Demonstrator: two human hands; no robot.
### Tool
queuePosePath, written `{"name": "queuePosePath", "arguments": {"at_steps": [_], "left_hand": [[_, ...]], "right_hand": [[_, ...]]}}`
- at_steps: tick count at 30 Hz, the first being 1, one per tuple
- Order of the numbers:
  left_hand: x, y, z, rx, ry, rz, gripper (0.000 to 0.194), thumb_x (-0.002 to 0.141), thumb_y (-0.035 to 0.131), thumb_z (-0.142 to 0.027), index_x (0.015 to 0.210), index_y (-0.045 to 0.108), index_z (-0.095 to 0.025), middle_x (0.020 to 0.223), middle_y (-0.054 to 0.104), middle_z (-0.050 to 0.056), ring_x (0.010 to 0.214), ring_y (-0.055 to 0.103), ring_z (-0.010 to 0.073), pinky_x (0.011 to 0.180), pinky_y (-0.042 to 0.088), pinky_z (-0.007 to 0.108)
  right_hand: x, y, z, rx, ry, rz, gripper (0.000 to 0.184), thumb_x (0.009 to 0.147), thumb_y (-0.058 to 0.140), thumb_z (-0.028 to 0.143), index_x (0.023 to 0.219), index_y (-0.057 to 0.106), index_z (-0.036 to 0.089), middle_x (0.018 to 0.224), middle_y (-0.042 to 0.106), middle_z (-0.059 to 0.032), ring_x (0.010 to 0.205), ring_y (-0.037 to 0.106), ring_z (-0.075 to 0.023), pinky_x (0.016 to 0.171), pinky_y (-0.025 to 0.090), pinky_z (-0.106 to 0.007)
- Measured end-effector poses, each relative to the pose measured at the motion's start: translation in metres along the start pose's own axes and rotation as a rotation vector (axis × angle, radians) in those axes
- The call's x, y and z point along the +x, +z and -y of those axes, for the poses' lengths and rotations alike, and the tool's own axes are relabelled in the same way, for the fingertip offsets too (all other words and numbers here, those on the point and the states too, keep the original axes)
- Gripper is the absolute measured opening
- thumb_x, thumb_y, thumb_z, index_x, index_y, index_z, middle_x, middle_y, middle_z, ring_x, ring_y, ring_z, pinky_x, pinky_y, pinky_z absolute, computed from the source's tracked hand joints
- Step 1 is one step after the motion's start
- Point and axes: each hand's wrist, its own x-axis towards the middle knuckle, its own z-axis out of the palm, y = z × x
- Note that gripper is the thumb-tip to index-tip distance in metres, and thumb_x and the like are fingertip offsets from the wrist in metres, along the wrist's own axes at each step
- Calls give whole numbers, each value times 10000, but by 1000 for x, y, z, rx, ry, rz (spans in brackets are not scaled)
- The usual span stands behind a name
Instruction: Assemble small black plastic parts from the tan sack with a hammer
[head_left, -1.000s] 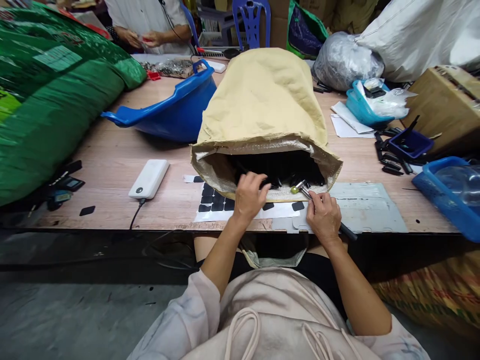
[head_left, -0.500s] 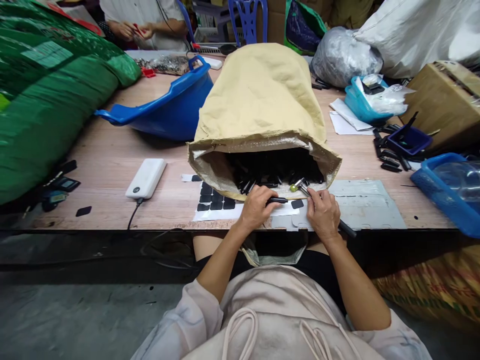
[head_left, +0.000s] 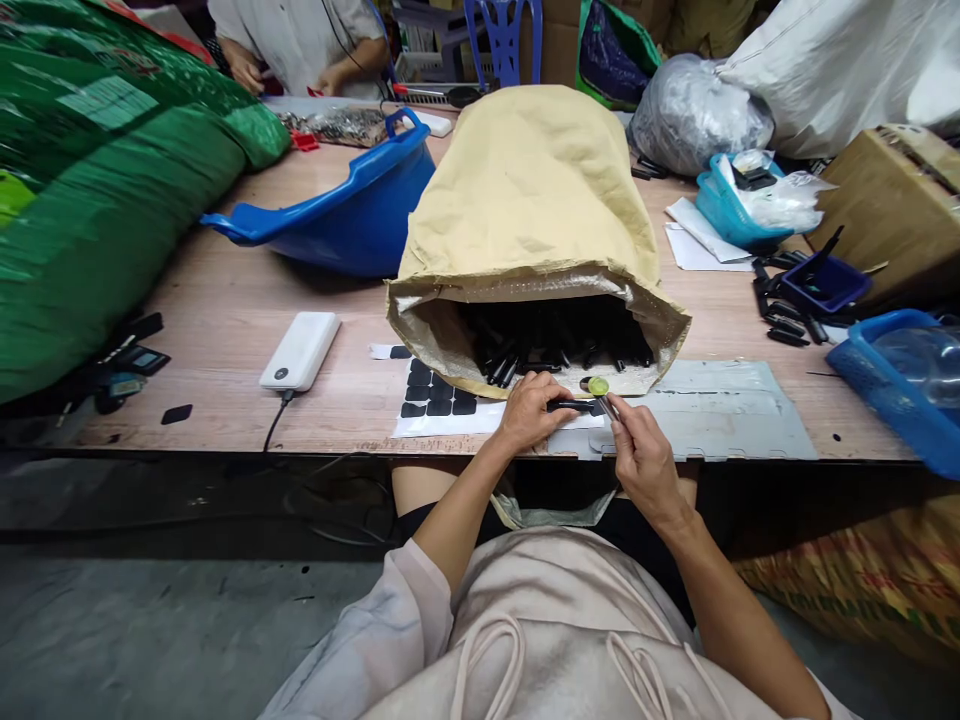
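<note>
My left hand (head_left: 529, 412) is closed on a slim black piece (head_left: 568, 405), pressing it down near the table's front edge. In my right hand (head_left: 646, 462) is a small hammer (head_left: 598, 387) with a yellow-green face and a metal shaft, its head just above the far end of the black piece. Whether head and piece touch, I cannot tell. Right behind my hands a cream sack (head_left: 540, 190) lies with its mouth towards me, many similar black pieces (head_left: 555, 335) inside. A white sheet of black square stickers (head_left: 439, 393) lies left of my hands.
A white power bank (head_left: 300, 350) with a cable and a tilted blue basin (head_left: 352, 205) are to the left, beside a big green bag (head_left: 112, 220). On the right are a blue basket (head_left: 900, 385) and a cardboard box (head_left: 892, 210). Across the table another person (head_left: 296, 50) sits.
My right hand has turned the hammer, with its handle end no longer sticking out to the right. The black piece in my left hand now lies under the hammer head. The person's hands opposite have moved apart.
</note>
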Motion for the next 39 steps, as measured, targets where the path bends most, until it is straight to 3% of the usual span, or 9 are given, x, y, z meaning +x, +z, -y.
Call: {"name": "queuePosePath", "arguments": {"at_steps": [10, 20, 25, 31, 36, 39], "left_hand": [[1, 1, 1, 16, -19, 6, 201, 809, 874, -359, 972, 815, -258, 884, 669, 30, 933, 570, 230, 843, 476, 370], [2, 2, 0, 7, -21, -5, 170, 810, 870, -329, 958, 817, -263, 886, 667, 23, 926, 566, 222, 853, 470, 364], [2, 2, -1, 11, -27, 6, 169, 798, 878, -328, 941, 818, -260, 871, 667, 21, 924, 568, 223, 836, 468, 357], [2, 1, -2, 9, -34, -3, 162, 799, 872, -319, 939, 818, -255, 865, 664, 25, 917, 566, 225, 829, 466, 356], [2, 1, -5, 49, -15, -2, 181, 783, 881, -320, 919, 801, -231, 879, 666, 30, 917, 564, 230, 841, 464, 361], [1, 1, -5, 92, 10, -6, 224, 773, 888, -361, 911, 771, -229, 907, 661, 30, 924, 559, 230, 861, 459, 363]], "right_hand": [[-16, 10, 7, -10, 14, 19, 449, 1080, 400, 287, 1504, 541, 241, 1095, 678, -97, 957, 668, -197, 894, 572, -347], [-19, 15, 4, -117, -40, 26, 484, 1059, 399, 211, 1506, 572, 278, 893, 565, -29, 761, 599, -150, 735, 533, -261], [-14, 6, 4, -97, -7, -43, 466, 1074, 407, 254, 1511, 567, 269, 923, 590, -42, 790, 609, -161, 766, 543, -282], [-18, 6, 1, -69, 19, 20, 451, 1078, 397, 278, 1487, 585, 261, 945, 625, -49, 807, 631, -165, 799, 547, -296], [4, -3, -11, -184, 13, -76, 449, 1064, 415, 287, 1476, 589, 242, 1040, 653, -85, 914, 638, -195, 842, 534, -318], [26, -5, -30, -388, 10, -103, 399, 1043, 457, 279, 1379, 665, 228, 1004, 646, -85, 901, 613, -203, 772, 489, -305]]}}
